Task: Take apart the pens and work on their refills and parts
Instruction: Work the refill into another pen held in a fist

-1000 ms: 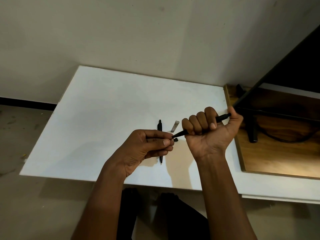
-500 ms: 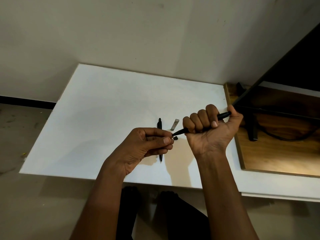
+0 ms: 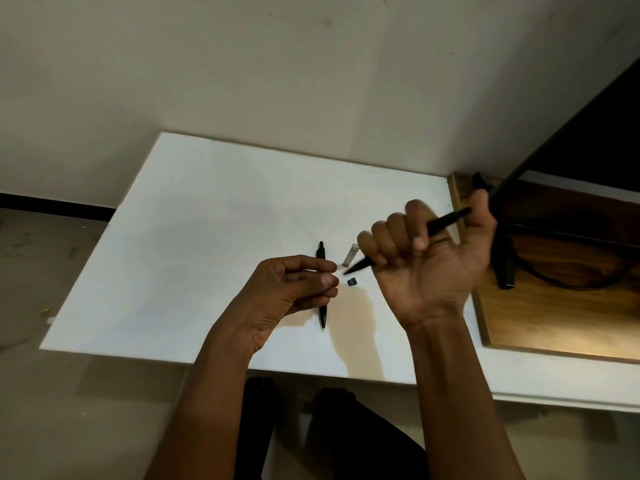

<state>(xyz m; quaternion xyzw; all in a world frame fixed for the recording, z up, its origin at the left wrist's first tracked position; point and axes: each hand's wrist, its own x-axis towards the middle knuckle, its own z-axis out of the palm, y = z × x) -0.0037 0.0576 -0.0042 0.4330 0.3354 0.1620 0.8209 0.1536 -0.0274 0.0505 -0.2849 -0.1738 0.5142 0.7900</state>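
Fingers (image 3: 391, 237) of the right hand (image 3: 426, 271) were wrapped in a fist round a black pen (image 3: 446, 219), held over the white counter (image 3: 207, 237) just right of a small black piece (image 3: 352, 281), its long axis slanting and its tip pointing down-left at that piece. Left of the piece, the left hand (image 3: 294, 289) hovered with fingers curled and thumb on forefinger; whether it pinched anything could not be told. A second pen (image 3: 321, 254) lay lengthwise under it, tip toward the person.
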